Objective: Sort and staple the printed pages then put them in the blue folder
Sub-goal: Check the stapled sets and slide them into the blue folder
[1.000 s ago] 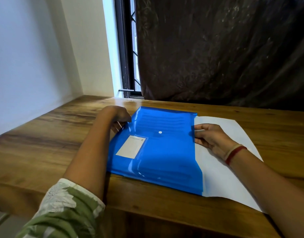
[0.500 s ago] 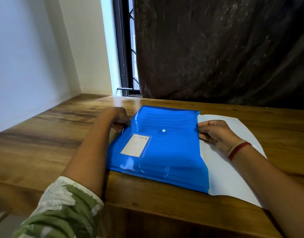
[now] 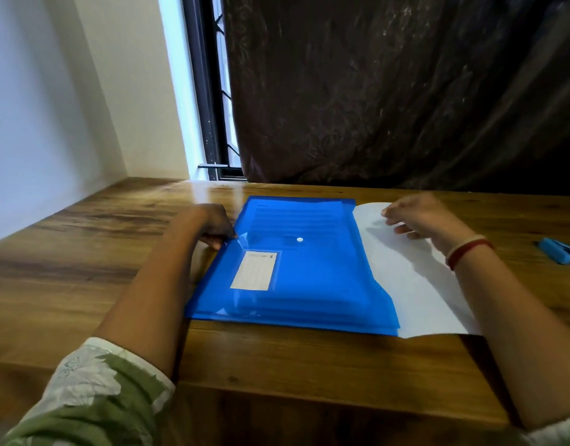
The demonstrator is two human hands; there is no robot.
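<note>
The blue folder (image 3: 309,278) lies flat on the wooden table (image 3: 116,284), with a white label and a white snap button on top. Printed pages show faintly through its plastic. White paper (image 3: 415,284) sticks out from the folder's right edge. My left hand (image 3: 212,225) pinches the folder's left edge with curled fingers. My right hand (image 3: 422,217) hovers just above the far end of the white paper, blurred, fingers loosely bent and holding nothing.
A blue stapler (image 3: 558,251) lies at the table's right edge. A dark curtain (image 3: 405,91) hangs behind the table, with a window frame (image 3: 209,123) and a white wall to the left.
My right hand let go of the folder's right edge and moved right and up over the white paper. The view shifted, bringing the stapler into sight. My left hand stayed on the left edge.
</note>
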